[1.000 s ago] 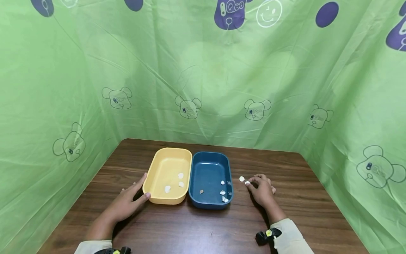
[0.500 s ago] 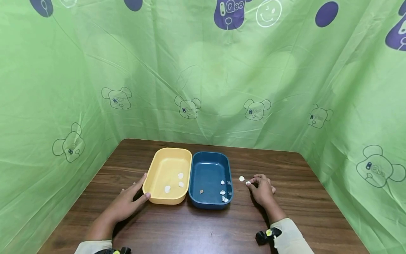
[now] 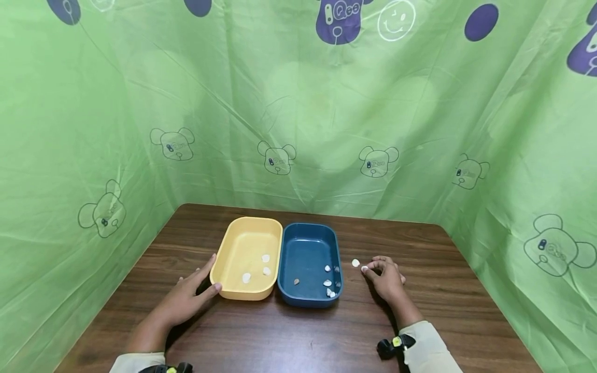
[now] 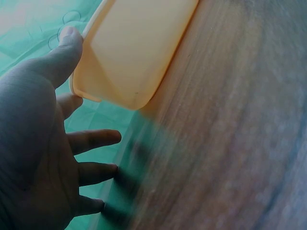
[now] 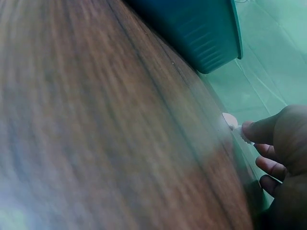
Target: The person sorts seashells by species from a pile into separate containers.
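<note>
My left hand (image 3: pixel 184 298) rests against the left side of a yellow tray (image 3: pixel 248 295), thumb at its near corner. In the left wrist view the fingers of this hand (image 4: pixel 33 124) are spread and fairly straight, with thumb and forefinger touching the tray's rim (image 4: pixel 79 62). To the right of a blue tray (image 3: pixel 305 301), my right hand (image 3: pixel 388 282) pinches a small white seashell (image 3: pixel 364 269) between thumb and forefinger, low at the tabletop. The shell's ridged edge (image 5: pixel 245 139) shows in the right wrist view. Another white shell (image 3: pixel 355 262) lies just left of it.
Three white shells, one of them a larger shell (image 3: pixel 246 278), lie in the yellow tray. The blue tray holds several small shells, including a brown one (image 3: pixel 296 281). Both trays stand side by side on a wooden table (image 3: pixel 298 342), with a green curtain (image 3: pixel 322 191) around it.
Almost nothing differs. The pinched shell has shifted very slightly to the right with the fingertips; the left hand and both trays stay put.
</note>
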Motion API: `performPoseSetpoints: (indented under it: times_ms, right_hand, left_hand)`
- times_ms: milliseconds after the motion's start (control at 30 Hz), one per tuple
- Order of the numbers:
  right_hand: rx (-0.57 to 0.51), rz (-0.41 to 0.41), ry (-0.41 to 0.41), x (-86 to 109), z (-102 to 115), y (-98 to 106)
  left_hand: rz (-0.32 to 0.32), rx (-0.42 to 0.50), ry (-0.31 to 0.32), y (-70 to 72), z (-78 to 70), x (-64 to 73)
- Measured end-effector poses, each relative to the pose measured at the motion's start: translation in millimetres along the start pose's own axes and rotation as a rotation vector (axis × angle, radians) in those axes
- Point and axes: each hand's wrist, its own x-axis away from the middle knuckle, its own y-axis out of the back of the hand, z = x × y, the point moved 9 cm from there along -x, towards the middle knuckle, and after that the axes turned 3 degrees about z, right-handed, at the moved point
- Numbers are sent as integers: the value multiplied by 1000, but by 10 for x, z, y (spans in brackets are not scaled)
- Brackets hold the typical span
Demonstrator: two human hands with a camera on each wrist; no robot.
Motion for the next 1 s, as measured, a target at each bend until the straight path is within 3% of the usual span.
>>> performPoseSetpoints:
  times_ms: [500,767,1000]
  right_hand:
    - [-55,-25,4,-28,-12,69]
    - [-186,-26,38,-66,65,107]
    - [-181,-15,56,-77,158,127]
  left_hand:
    - [3,-4,0,-11,0,-25]
    - [5,9,-1,1,-37,-29]
    - [7,2,15,-7,-3,-8]
